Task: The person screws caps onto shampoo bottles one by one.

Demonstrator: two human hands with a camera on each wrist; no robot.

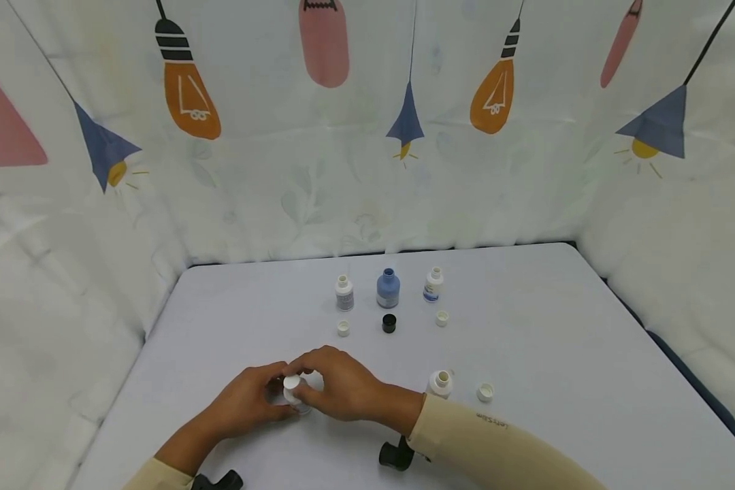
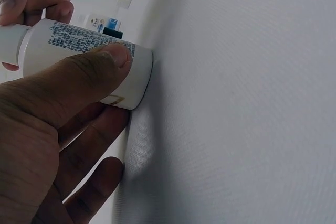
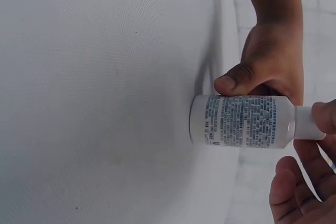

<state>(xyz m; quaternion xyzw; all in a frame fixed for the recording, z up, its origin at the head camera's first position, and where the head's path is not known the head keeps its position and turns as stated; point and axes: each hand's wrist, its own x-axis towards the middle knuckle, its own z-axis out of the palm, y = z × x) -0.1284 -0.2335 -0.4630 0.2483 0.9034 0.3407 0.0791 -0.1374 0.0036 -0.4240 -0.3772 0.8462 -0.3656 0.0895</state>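
A small white bottle (image 3: 247, 121) with dense printed text stands upright on the white table, its white cap (image 1: 292, 382) on top. My left hand (image 1: 248, 401) grips the bottle's body low down, thumb on one side and fingers on the other, as the left wrist view shows. From the right, my right hand (image 1: 343, 384) pinches the cap between thumb and fingers.
Further back stand an uncapped white bottle (image 1: 344, 294), a blue bottle (image 1: 388, 291) and another white bottle (image 1: 433, 286), with a white cap (image 1: 343, 329), a black cap (image 1: 388, 323) and a white cap (image 1: 442, 318) before them. Beyond my right forearm are an uncapped bottle (image 1: 440, 382) and its cap (image 1: 485, 392).
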